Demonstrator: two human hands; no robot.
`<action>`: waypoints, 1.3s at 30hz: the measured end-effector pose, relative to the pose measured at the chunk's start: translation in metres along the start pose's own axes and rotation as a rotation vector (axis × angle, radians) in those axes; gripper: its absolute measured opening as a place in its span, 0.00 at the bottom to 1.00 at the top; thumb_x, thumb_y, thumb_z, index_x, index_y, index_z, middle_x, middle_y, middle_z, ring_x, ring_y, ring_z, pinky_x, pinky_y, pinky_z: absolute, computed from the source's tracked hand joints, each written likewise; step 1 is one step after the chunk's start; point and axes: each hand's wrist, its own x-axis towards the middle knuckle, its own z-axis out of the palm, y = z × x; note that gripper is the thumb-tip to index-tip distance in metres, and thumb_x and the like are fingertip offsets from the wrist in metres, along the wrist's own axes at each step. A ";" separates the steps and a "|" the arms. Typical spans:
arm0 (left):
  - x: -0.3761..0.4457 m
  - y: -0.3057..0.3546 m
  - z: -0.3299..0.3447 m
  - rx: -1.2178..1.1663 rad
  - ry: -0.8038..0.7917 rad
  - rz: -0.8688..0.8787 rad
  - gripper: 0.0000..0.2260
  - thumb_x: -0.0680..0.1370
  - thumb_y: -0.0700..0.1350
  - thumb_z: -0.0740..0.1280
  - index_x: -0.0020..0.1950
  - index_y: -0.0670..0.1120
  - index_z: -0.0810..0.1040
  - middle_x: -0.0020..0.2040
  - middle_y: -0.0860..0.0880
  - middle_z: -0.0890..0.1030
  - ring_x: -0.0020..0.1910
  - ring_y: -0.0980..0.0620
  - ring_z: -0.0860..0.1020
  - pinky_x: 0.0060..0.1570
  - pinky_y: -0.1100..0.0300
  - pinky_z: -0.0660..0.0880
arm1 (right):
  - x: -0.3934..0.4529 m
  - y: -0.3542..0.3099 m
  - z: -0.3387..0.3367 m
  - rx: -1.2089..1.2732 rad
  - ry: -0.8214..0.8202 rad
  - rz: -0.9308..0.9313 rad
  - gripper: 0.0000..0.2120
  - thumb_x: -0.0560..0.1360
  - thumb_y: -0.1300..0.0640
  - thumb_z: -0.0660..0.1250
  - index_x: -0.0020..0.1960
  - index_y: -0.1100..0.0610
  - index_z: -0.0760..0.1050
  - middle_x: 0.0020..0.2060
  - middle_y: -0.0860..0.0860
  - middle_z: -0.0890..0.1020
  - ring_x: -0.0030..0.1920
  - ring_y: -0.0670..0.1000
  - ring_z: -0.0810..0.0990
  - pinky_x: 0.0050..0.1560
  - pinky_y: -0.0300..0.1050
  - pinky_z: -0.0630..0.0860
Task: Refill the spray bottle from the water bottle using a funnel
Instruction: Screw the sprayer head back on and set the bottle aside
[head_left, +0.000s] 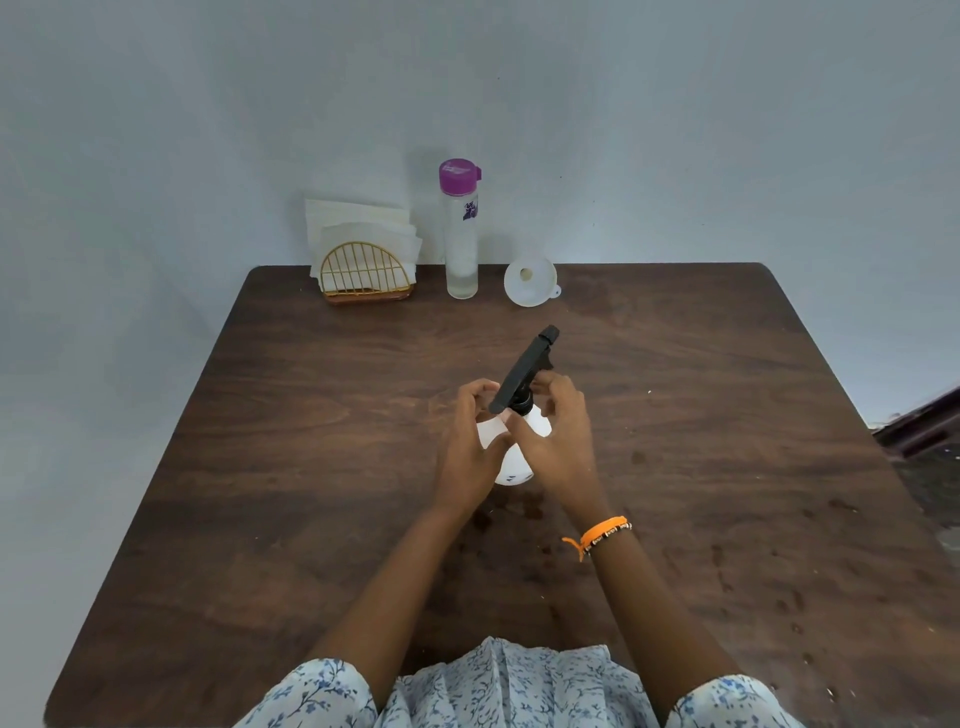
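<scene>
A white spray bottle (511, 465) with a black trigger head (525, 368) stands at the middle of the dark wooden table (291, 467). My left hand (467, 447) grips the white body from the left. My right hand (558, 441) has its fingers curled round the black collar under the head. At the far edge stands a clear water bottle (461, 244) with a purple cap, lid closed. To its right, a white funnel (531, 281) lies on its side, with its mouth facing me.
A gold wire holder with white napkins (363, 254) stands at the back left, against the grey wall. Small wet spots mark the tabletop near the spray bottle and toward the right side.
</scene>
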 end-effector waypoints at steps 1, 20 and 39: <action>0.000 0.000 0.000 0.001 -0.005 0.001 0.22 0.72 0.38 0.70 0.58 0.55 0.65 0.53 0.67 0.71 0.54 0.71 0.70 0.50 0.79 0.67 | -0.001 0.001 0.000 0.001 -0.030 -0.023 0.12 0.70 0.58 0.68 0.53 0.52 0.74 0.47 0.45 0.73 0.52 0.48 0.70 0.49 0.34 0.66; 0.004 -0.007 -0.002 0.006 -0.031 -0.065 0.20 0.70 0.46 0.69 0.59 0.55 0.67 0.52 0.67 0.73 0.55 0.62 0.74 0.55 0.57 0.73 | -0.002 0.005 -0.008 0.084 -0.091 -0.010 0.16 0.73 0.64 0.67 0.59 0.53 0.74 0.56 0.48 0.73 0.48 0.49 0.76 0.49 0.39 0.72; 0.030 0.007 -0.021 0.053 -0.307 -0.071 0.17 0.72 0.40 0.71 0.59 0.49 0.75 0.52 0.55 0.79 0.54 0.55 0.77 0.49 0.69 0.72 | 0.004 0.008 0.000 -0.163 -0.041 -0.054 0.12 0.74 0.54 0.64 0.56 0.56 0.75 0.55 0.47 0.77 0.58 0.49 0.67 0.61 0.58 0.67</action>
